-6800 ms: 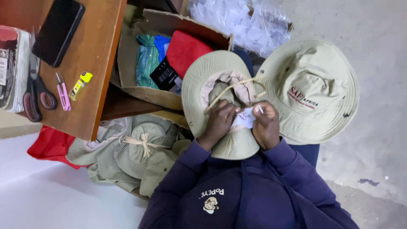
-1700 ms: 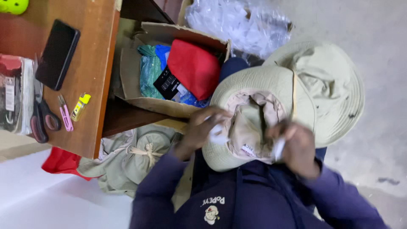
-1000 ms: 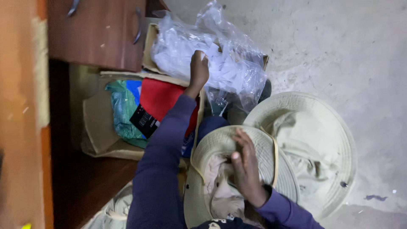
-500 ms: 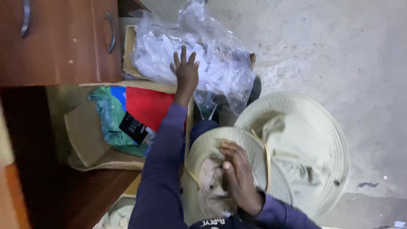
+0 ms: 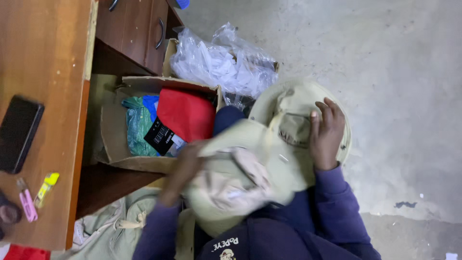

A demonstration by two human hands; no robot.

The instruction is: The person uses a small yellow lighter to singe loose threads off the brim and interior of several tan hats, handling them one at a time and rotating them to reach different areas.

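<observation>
A khaki wide-brimmed hat [image 5: 240, 188] lies upside down on my lap, its pale lining showing. My left hand [image 5: 185, 168], blurred by motion, grips this hat at its left brim. A second khaki hat [image 5: 293, 108] lies just beyond it to the right, partly under the first. My right hand [image 5: 326, 134] lies over that second hat's crown with its fingers curled on the fabric. Both of my sleeves are dark blue.
An open cardboard box [image 5: 113, 144] with red, green and blue cloth sits under a wooden desk [image 5: 48, 72]. A crumpled clear plastic bag [image 5: 221, 62] lies behind it. More khaki hats [image 5: 106, 231] are piled at lower left. A black phone [image 5: 19, 132] and small clippers [image 5: 45, 185] lie on the desk.
My left hand has come back from the plastic bag to the hat on my lap. My right hand has shifted from the lap hat onto the second hat. The view swung left.
</observation>
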